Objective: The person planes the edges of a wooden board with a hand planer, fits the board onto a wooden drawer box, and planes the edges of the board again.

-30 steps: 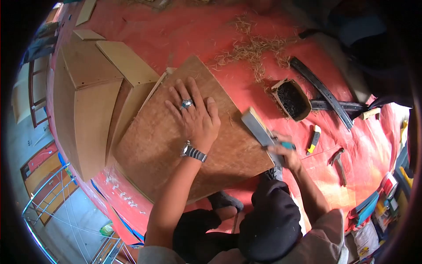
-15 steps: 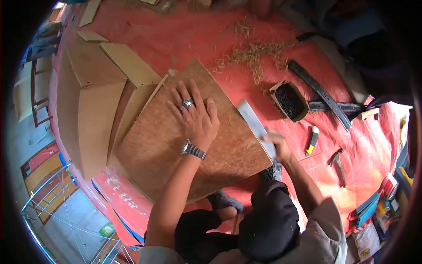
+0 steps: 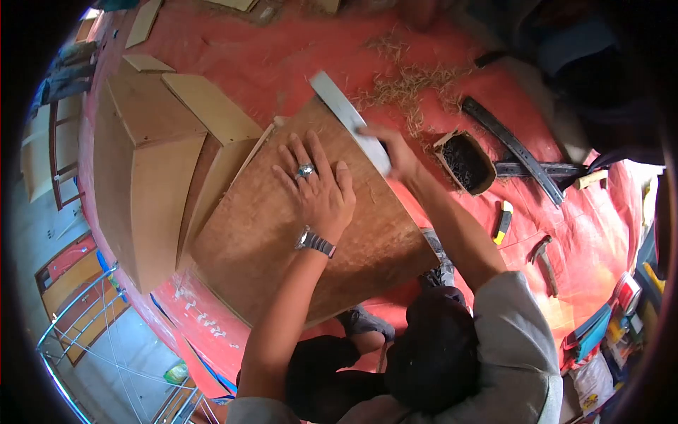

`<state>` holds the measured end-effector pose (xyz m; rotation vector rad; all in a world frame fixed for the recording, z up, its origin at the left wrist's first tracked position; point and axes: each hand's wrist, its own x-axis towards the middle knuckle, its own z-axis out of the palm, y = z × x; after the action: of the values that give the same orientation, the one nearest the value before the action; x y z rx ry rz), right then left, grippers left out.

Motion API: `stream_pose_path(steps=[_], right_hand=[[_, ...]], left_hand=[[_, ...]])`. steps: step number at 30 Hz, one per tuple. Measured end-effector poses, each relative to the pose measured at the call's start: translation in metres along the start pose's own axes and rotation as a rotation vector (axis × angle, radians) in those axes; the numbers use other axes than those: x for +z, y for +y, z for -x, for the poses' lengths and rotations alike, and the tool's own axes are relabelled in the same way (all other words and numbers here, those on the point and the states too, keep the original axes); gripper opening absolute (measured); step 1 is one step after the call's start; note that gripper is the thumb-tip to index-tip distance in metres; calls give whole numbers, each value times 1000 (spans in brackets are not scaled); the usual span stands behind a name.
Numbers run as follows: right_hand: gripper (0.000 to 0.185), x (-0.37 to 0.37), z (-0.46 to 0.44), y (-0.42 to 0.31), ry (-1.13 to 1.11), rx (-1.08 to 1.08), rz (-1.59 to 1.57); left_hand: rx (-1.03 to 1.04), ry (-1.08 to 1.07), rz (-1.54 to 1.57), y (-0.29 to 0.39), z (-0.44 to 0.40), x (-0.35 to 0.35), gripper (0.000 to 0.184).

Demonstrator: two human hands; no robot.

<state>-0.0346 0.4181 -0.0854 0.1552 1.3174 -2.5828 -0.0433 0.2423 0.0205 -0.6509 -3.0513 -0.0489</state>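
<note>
A brown wooden panel lies slanted in front of me, its upper right edge facing my right side. My left hand, with a ring and a wristwatch, rests flat on the panel with the fingers spread. Along that edge runs a long silver hand plane, its front end past the panel's top corner. My right hand is closed around the rear part of the plane; the hand hides most of its handle.
To the left stands a wooden box-like piece with loose boards. Wood shavings, a box of dark screws or nails, black metal rails, a yellow-black utility knife and a claw hammer lie on the red sheet.
My right hand has pushed the hand plane up and away along the panel's edge, from the near end to the far corner. My left hand stays on the panel.
</note>
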Motion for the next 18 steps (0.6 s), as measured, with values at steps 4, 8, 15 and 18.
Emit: stream_pose_path(steps=[4,8,15,18], right_hand=[[63,-11,161,56,262,159,16],[48,1,226,23,283,381,-414],[53,22,23,-17,271,115,-247],[42,34,-88,-51,129,230,-568]], left_hand=[[-1,5,1,-1,-1,1,74],[2,1,10,-1,-3,1,73],[2,-22,-16,-1,-1,-3,73],[5,4,7,-1,-7,-3,73]])
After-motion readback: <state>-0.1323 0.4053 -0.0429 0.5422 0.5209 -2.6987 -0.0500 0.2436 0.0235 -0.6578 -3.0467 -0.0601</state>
